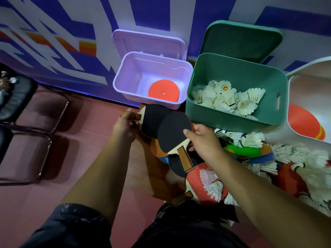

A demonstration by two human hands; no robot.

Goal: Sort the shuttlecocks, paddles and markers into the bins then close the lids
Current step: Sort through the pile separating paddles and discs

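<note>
Red floor (86, 120) by the purple bin (157, 101): left hand (125, 125) grips a paddle (152, 117) by its handle, right hand (204, 142) pinches the second paddle (172, 130); lift both flat over the rim

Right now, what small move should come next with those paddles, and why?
Probably lift both paddles forward into the purple bin. The left hand grips one black paddle by its handle, the right hand pinches the other paddle at its edge, and that bin stands open ahead. The green bin holds shuttlecocks. An orange marker lies in the purple one, so I'm unsure.
</note>
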